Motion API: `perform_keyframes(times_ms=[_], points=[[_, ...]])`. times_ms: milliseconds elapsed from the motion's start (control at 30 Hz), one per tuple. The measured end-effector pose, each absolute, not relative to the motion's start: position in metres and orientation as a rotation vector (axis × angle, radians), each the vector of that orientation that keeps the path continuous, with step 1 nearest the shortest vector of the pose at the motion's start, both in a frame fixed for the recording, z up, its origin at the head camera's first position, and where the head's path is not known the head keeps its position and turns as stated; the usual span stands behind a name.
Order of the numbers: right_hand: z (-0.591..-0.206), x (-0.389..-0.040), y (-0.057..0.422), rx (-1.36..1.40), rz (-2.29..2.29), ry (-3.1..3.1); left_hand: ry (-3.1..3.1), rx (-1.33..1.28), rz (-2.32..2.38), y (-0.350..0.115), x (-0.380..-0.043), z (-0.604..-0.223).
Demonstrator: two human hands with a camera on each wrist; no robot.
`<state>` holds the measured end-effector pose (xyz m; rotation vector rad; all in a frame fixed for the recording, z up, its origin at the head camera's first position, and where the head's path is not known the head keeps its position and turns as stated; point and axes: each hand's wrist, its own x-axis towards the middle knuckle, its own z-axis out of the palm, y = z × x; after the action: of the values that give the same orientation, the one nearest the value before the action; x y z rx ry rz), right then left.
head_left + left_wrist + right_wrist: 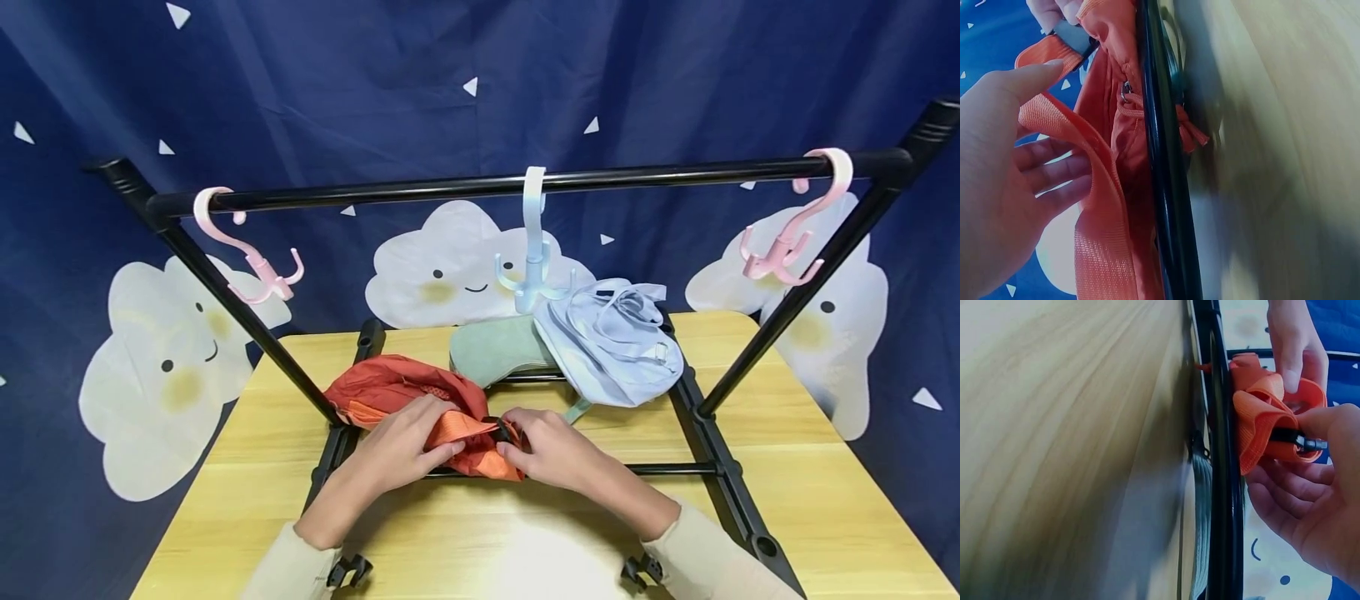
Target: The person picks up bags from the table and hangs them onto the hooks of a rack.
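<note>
A red bag (405, 375) with an orange webbing strap (459, 427) lies at the left of the rack base, partly over its front crossbar. My left hand (401, 442) holds the strap, thumb on the near side and fingers behind the webbing (1100, 250) in the left wrist view. Opposite it, my right hand (555, 450) pinches the strap beside a black buckle (1300, 440), with the other fingers underneath. The webbing loops between both hands. Beside the crossbar, the left wrist view shows a zipper pull and a knotted orange cord (1186, 128).
A black rack's top bar (420, 190) spans overhead, carrying a pink hook (262, 271) at left, a blue hook (534, 250) in the middle and another pink hook (787, 242) at right. Behind my hands, a light blue bag (615, 350) overlaps a green bag (498, 346) on the wooden table (817, 467).
</note>
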<state>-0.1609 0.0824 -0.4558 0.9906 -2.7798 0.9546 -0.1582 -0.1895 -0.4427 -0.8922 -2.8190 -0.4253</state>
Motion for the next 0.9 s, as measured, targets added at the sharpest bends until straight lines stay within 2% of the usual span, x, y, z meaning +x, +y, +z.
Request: perform_keyframes(times_ms=[533, 900], points=[[-0.4585, -0.1578, 0.0745, 0.902, 0.885, -2.625, -2.818, -0.859, -0.535, -0.1894, -0.1564, -0.4404], [-0.4516, -0.1601, 0.0723, 0.946, 1.02, -2.502, -2.792, -0.837, -0.597, -0.194, -0.1519, -0.4363]])
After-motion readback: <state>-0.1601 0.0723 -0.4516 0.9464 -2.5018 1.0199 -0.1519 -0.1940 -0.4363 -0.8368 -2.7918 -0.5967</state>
